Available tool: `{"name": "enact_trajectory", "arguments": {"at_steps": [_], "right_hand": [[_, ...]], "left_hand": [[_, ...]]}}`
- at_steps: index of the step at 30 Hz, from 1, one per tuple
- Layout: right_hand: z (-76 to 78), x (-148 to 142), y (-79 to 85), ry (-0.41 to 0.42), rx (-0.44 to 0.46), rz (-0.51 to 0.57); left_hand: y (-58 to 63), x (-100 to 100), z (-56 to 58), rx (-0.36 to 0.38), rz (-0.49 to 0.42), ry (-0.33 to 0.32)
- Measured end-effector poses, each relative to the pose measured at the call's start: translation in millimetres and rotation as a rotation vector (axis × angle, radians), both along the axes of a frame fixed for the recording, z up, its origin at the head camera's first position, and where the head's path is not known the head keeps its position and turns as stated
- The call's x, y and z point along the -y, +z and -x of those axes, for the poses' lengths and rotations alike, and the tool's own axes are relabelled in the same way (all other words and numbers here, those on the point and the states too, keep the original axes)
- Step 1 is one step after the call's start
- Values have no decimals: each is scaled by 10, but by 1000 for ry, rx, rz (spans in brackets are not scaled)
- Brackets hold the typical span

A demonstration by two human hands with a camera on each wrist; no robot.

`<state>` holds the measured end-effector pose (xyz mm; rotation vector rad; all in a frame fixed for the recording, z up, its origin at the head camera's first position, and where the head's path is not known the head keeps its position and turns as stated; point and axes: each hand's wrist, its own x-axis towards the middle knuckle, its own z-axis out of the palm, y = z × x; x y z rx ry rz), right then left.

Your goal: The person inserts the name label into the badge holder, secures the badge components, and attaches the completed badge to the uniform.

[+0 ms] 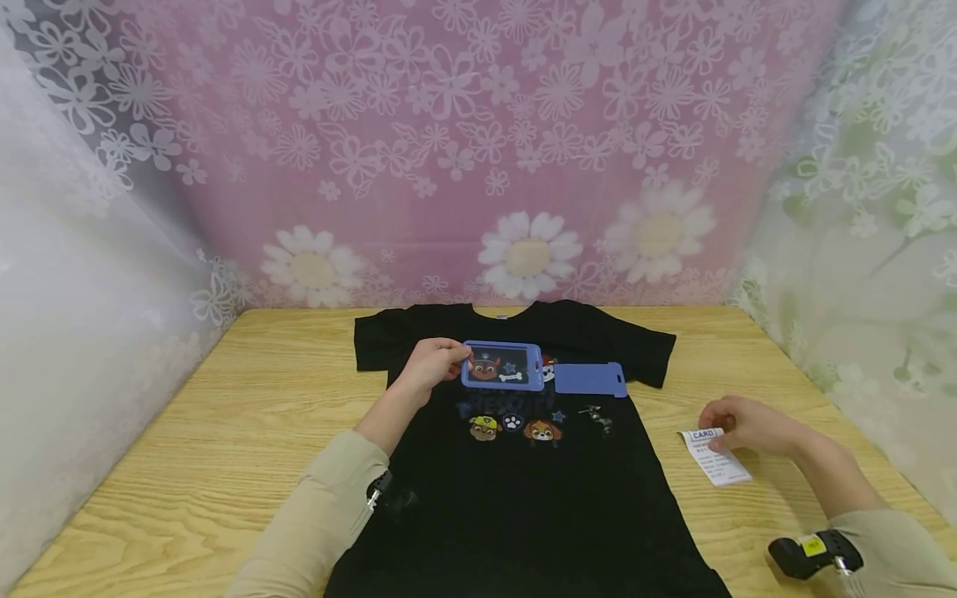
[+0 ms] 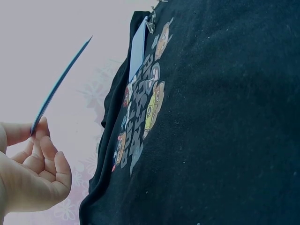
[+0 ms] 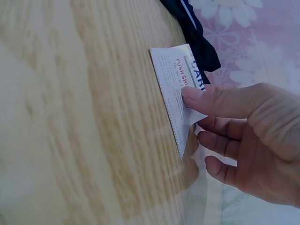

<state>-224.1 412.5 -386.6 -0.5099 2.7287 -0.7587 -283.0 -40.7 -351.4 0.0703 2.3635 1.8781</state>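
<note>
My left hand [image 1: 432, 365] pinches the left edge of a blue card holder frame [image 1: 540, 378] with a see-through window, held above a black printed T-shirt [image 1: 523, 498]. In the left wrist view the frame [image 2: 61, 82] appears edge-on between thumb and fingers. A second flat blue piece [image 1: 589, 379] with a slot at one end lies on the shirt just right of it. Off to the right, my right hand [image 1: 755, 425] pinches the top of a white printed paper card [image 1: 719, 465] marked "CARD". In the right wrist view the thumb presses on the card's [image 3: 168, 75] printed face.
The shirt lies spread over a wood-grain table [image 1: 187, 465], its neck toward the back. A pink flowered curtain [image 1: 419, 166] hangs behind the table, with pale sheets [image 1: 882, 249] at the sides. Each wrist wears a black strapped device [image 1: 815, 555].
</note>
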Motion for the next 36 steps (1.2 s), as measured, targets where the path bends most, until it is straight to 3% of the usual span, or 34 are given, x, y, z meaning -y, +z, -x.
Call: {"name": "enact_trajectory", "arguments": {"at_steps": [4, 13, 29, 36], "right_hand": [[-6, 9, 13, 9, 15, 3], [-46, 44, 49, -71, 23, -44], [-11, 5, 13, -75, -138, -90], [-14, -101, 118, -77, -68, 4]], "left_hand": [[-1, 6, 1, 2, -14, -1], [-3, 8, 6, 6, -6, 6], [-9, 29, 40, 11, 6, 13], [3, 31, 36, 19, 10, -3]]}}
